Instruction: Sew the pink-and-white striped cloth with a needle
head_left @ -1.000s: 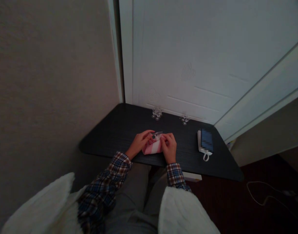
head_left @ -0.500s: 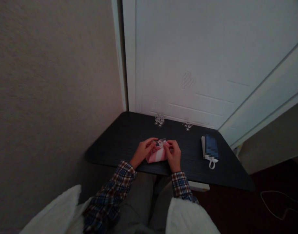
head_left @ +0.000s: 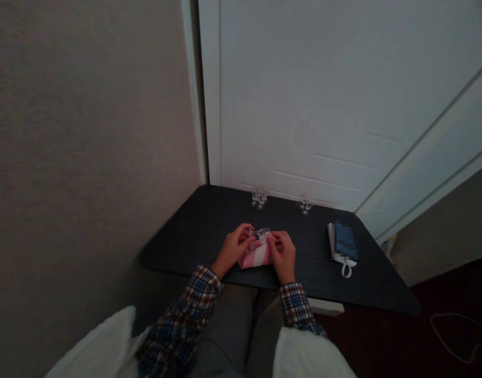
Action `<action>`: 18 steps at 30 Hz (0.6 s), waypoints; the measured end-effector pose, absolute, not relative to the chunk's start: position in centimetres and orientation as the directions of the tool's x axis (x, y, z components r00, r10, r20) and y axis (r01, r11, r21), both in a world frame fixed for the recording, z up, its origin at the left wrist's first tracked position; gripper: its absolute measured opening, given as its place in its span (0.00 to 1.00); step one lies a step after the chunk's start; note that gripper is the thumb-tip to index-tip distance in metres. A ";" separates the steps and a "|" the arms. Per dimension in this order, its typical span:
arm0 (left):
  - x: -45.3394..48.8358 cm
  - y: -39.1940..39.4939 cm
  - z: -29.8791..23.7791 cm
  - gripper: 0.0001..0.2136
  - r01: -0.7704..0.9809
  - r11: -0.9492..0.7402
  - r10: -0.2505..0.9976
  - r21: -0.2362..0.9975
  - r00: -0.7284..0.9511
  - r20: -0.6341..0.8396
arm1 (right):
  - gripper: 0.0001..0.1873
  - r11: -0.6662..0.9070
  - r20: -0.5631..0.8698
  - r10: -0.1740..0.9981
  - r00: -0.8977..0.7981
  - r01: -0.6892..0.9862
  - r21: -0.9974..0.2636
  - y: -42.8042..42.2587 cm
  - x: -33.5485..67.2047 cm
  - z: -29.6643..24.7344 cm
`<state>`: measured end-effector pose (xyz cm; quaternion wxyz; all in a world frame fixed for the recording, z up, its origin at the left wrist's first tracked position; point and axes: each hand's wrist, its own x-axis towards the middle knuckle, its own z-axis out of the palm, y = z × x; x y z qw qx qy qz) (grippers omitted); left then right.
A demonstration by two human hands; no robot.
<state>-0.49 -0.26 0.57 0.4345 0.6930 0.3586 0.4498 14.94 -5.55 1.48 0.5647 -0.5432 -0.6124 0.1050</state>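
Observation:
A small pink-and-white pouch [head_left: 259, 257] rests near the front edge of the dark table, between my two hands. At its upper edge shows a clear, shiny plastic-looking part [head_left: 262, 231]; whether it belongs to the pouch or sits in its mouth I cannot tell. My left hand [head_left: 238, 245] is closed on the pouch's left side, fingers curled at the upper edge. On the opposite side, my right hand [head_left: 283, 251] pinches the upper right corner between thumb and fingers. The pouch's contents are hidden.
Two clusters of small clear stemmed pieces, a left one [head_left: 259, 198] and a right one [head_left: 305, 206], stand along the back of the black table [head_left: 178, 236]. A blue-and-white item with a loop [head_left: 343, 244] lies at right. A white door panel [head_left: 264, 105] rises behind.
My fingers have shifted at the pouch's upper edge, and the dark patch seen there shows less. The whole scene sits slightly lower in view.

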 end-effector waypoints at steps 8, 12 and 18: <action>-0.6 -0.1 0.6 0.12 0.168 -0.374 0.895 0.912 0.325 0.307 | 0.08 0.376 0.575 0.777 0.257 0.543 -0.751 -5.6 15.0 1.4; -0.5 0.0 0.4 0.14 0.204 -0.375 0.902 0.904 0.305 0.306 | 0.08 0.379 0.580 0.776 0.249 0.552 -0.743 -5.6 15.0 1.5; -0.6 0.2 0.0 0.13 0.277 -0.395 0.897 0.876 0.321 0.303 | 0.08 0.399 0.590 0.782 0.200 0.568 -0.720 -5.5 14.9 1.4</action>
